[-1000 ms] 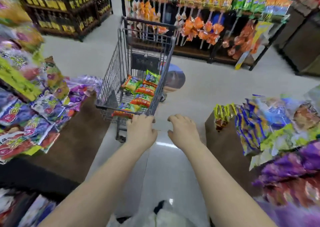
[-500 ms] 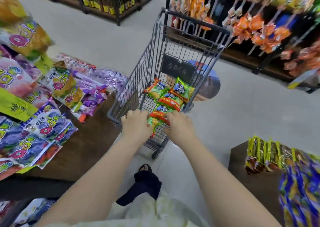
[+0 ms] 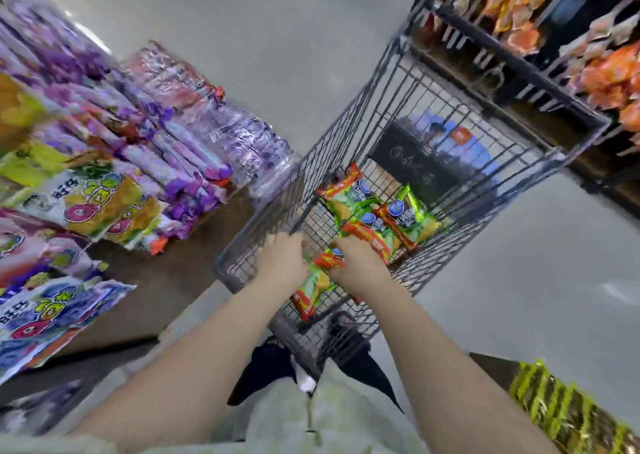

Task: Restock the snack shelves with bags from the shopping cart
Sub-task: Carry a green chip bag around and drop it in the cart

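Down at the cart [image 3: 346,131] near end: right hand [image 3: 360,268] pinches the nearest snack bag [image 3: 313,290] by its red top; left hand [image 3: 282,263] curled alongside, hold hidden, cannot tell. Likely light, crinkly, slippery; grip seams, not the puffed middle.

Left hand [image 3: 282,261], right hand [image 3: 360,263]: fingers hidden. Nearest bag [image 3: 313,290] partly covered. Shelf bags [image 3: 104,204] blurred.

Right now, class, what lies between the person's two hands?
In the head view, a green-and-red snack bag lies between the left hand and right hand, inside the shopping cart.
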Demonstrator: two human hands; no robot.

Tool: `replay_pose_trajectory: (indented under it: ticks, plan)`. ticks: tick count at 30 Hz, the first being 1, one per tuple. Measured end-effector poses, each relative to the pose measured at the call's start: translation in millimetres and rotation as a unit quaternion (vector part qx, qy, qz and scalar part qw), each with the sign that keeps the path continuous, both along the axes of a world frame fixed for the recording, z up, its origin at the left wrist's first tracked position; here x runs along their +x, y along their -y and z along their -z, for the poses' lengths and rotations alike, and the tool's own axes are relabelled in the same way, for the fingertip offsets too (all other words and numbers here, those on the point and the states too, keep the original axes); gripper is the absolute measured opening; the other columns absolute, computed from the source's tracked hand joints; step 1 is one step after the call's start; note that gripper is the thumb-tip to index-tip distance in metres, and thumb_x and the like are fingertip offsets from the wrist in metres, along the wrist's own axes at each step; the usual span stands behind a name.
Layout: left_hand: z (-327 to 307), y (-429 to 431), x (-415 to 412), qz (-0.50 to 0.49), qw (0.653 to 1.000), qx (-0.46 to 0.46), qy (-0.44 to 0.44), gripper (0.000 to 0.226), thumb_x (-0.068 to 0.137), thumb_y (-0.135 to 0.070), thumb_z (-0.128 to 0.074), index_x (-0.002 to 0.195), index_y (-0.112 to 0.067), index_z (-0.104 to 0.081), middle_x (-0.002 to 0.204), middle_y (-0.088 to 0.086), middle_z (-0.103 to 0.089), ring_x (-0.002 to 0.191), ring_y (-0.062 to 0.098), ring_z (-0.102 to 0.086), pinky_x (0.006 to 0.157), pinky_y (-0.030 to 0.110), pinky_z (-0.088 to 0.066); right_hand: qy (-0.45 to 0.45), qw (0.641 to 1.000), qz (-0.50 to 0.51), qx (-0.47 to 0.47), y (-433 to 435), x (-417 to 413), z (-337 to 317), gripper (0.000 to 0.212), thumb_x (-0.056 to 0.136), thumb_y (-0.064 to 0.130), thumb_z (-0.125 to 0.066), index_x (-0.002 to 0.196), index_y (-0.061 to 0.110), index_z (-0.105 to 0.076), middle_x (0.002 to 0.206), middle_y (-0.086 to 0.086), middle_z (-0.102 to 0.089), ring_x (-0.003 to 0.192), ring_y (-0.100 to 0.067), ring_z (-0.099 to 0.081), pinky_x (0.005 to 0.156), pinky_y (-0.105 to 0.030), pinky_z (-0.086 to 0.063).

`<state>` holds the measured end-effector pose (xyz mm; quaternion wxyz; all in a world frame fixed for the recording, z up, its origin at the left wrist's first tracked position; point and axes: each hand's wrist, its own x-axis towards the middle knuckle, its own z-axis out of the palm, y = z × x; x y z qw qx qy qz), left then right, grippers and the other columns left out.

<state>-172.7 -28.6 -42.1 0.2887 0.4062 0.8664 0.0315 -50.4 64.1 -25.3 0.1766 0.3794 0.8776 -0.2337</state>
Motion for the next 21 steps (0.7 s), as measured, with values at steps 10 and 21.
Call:
replay_pose_trajectory:
  ticks: [10,21]
  plan:
    - [127,-10,40,-0.354,0.911,-0.073,0.197,0.057,0.077,-0.049,-0.067,0.125,-0.019,-0.06,0.111,0.009,-0.066,0.103,0.029,-0.061,0.087,0.039,-0.053,0.107,0.959,-0.13,-0.228,-79,-38,139,0.062,0.08,0.019,-0.073,0.136,0.017,-0.049,0.133,-0.003,-0.052,0.11,-0.023,-0.057,0.091,-0.037,-0.05]
    - [232,-7,58,-0.624,0.698,-0.019,0.35,0.107,0.072,-0.029,-0.087,0.153,-0.013,-0.019,0.138,0.005,-0.048,0.124,0.024,-0.05,0.099,0.026,-0.037,0.184,0.925,-0.044,-0.328,-82,-52,260,0.061,0.088,0.018,-0.064,0.143,0.012,-0.037,0.13,-0.009,-0.054,0.11,-0.027,-0.058,0.091,-0.037,-0.051]
